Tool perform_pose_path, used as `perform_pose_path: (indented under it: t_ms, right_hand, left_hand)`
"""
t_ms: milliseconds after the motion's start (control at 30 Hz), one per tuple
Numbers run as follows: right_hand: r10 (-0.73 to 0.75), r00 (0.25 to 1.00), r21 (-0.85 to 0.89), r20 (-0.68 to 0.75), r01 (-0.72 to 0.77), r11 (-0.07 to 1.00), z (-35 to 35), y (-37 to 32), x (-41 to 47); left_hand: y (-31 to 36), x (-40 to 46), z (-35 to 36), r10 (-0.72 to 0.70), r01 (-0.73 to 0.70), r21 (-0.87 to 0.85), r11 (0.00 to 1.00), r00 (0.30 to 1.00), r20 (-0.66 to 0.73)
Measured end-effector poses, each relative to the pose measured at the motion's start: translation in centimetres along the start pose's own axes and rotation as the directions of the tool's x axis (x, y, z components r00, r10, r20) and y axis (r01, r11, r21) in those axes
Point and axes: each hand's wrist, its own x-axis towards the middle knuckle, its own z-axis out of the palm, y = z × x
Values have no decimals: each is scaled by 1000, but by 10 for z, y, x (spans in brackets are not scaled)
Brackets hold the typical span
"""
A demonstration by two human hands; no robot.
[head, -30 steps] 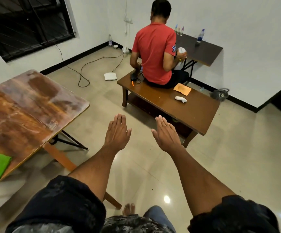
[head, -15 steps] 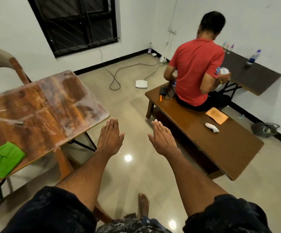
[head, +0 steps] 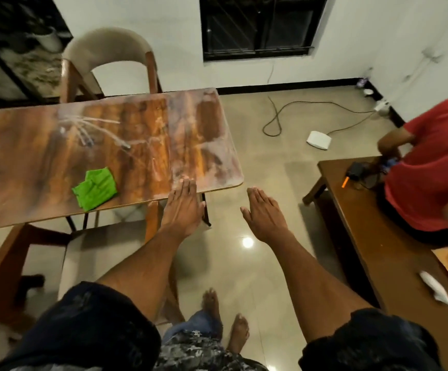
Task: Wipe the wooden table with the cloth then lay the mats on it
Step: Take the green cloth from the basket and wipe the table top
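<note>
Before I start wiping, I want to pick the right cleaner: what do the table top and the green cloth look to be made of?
Table top: seemingly wood or wood-look laminate, glossy; brown grain streaks, pale hazy patches, light edge band.
Green cloth: soft fabric, possibly microfibre; matte, crumpled folds.

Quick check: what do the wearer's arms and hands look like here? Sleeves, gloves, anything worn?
Both hands are bare: left hand and right hand show no gloves, rings, watch or bands. Forearms are uncovered up to dark, near-black short sleeves, the left sleeve and right sleeve, each with a faint mottled pattern. No cables or markers on either arm.
</note>
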Motion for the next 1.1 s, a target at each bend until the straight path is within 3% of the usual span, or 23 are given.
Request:
perform_pose_path:
  t_ms: [200,467,667,1100]
  right_hand:
    - [-132,987,-17,95,135,991,5,-39,66]
    - [-257,964,-56,67,261,964,-21,-90,157]
    - [-369,921,-129,123,384,914,-21,-118,211]
    - [-545,738,-66,398,616,785,68,-174,338]
  left_hand:
    - [-47,22,-1,-145,147,-58,987,989,33]
    - [-99,75,-22,-245,237,-128,963,968,-48]
    - [-141,89,-8,-378,365,-179,914,925,-41]
    - [-245,119,33,-641,644,-222,732,762,95]
